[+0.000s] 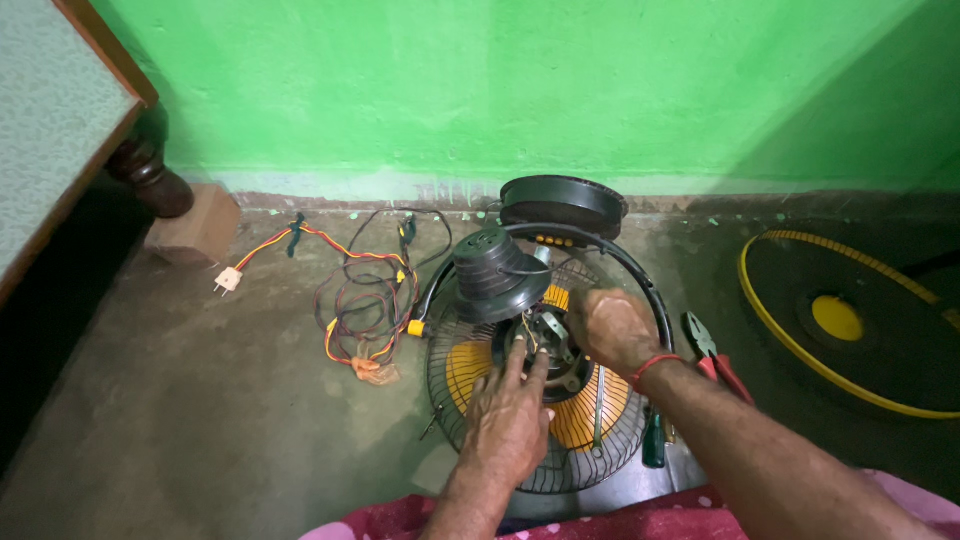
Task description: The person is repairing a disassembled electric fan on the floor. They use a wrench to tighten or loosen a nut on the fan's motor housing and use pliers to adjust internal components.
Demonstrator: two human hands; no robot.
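Left hand (508,420): lies palm down over the fan's wire guard, fingers stretched forward and loosely spread, fingertips touching the exposed motor; it grips nothing that can be seen.
Right hand (618,328): curled over the right side of the motor, knuckles up; fingers bent as if closed on a small part, but what they hold, if anything, is hidden. A red thread circles the wrist.
Motor (552,345): bare metal unit at the centre of the fan, thin wires showing at its top, both hands on it.
Motor cover (497,272): black ribbed cap, tilted, resting just beyond and left of the motor, touching the guard.
Wire guard (480,395): round black grille lying flat on the floor, orange blades (582,420) visible beneath it.
Fan base (562,203): black round piece against the wall, directly beyond the guard.
Screwdriver (654,445): green handle, lying at the guard's right edge near the right forearm.
Pliers (712,355): red handles, on the floor just right of the guard.
Wire bundle (365,305): red, yellow and black leads coiled on the floor left of the fan, a small pale plug (228,280) at the far end.
Second guard (850,325): black with yellow rim and yellow hub, well apart at the right.
Floor (230,420): bare grey concrete, meeting a green wall (500,80).
Furniture leg (150,175): dark turned wood, upper left, standing on a block.
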